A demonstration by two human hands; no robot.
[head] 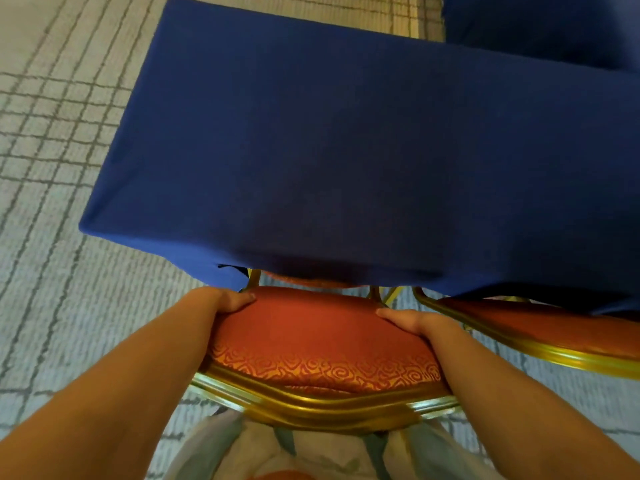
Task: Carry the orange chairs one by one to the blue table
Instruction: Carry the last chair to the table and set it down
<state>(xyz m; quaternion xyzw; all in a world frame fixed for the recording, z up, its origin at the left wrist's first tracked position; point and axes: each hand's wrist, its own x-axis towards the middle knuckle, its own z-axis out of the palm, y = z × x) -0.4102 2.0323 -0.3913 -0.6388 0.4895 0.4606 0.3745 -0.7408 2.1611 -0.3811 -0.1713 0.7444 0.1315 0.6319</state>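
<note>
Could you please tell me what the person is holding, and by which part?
An orange chair: the left hand and the right hand grip the two side edges of its padded backrest.

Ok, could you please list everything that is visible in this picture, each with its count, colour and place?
blue table: one, dark blue cloth, centre
second blue surface: one, dark blue, top right corner, cut off by the frame
held chair: one, orange padding and gold frame, bottom centre, at the table's near edge
other chair: one, orange and gold, right of the held chair, partly under the cloth
carpet: one, grey with darker lines, left and bottom
garment: one, pale, bottom edge
left hand: one, grips the held chair's left side
right hand: one, grips its right side
</note>
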